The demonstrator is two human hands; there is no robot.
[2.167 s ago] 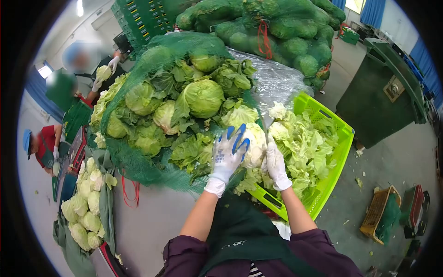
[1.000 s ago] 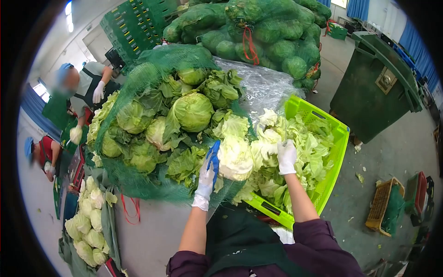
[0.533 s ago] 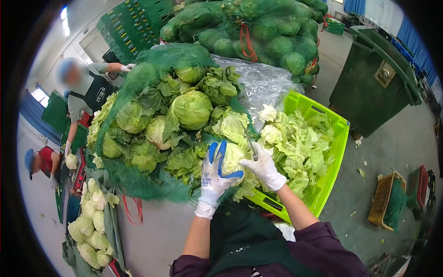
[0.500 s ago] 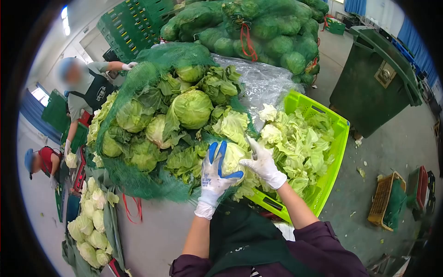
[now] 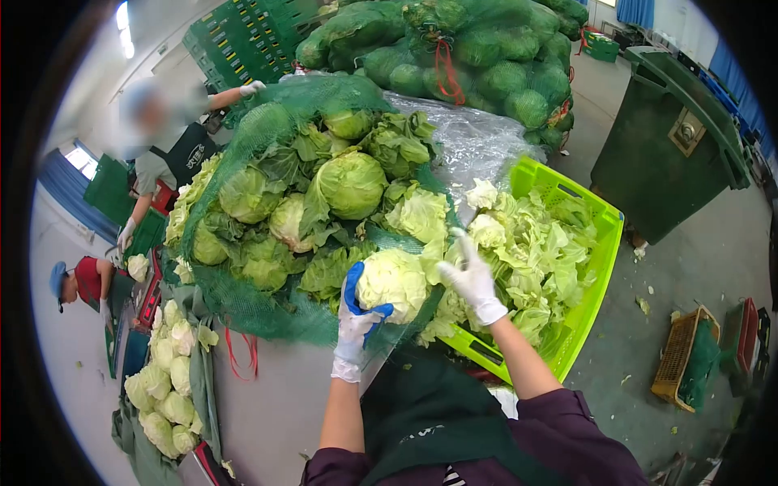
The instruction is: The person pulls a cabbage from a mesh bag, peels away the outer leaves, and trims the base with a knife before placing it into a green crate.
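Observation:
My left hand point(image 5: 356, 320), in a white and blue glove, grips a pale, trimmed cabbage point(image 5: 393, 285) from its left and underside. To its right, my right hand point(image 5: 474, 279) wears a white glove with fingers spread, near loose leaves and apart from the cabbage. Behind them, an opened green net point(image 5: 243, 138) holds several cabbages with outer leaves, one large head point(image 5: 351, 185) in the middle. On the right, a bright green crate point(image 5: 596, 300) contains loose cabbage leaves point(image 5: 535, 259).
Trimmed cabbages point(image 5: 166, 381) are piled at lower left. Two co-workers stand at left, one in a dark apron point(image 5: 193, 154), one in a red top point(image 5: 89, 279). Full net sacks point(image 5: 486, 65) lie behind; a green bin point(image 5: 664, 146) and yellow basket point(image 5: 681, 356) are at right.
My left hand has shifted slightly left with the cabbage, whose pale round side now shows. My right hand has come away from the cabbage and opened.

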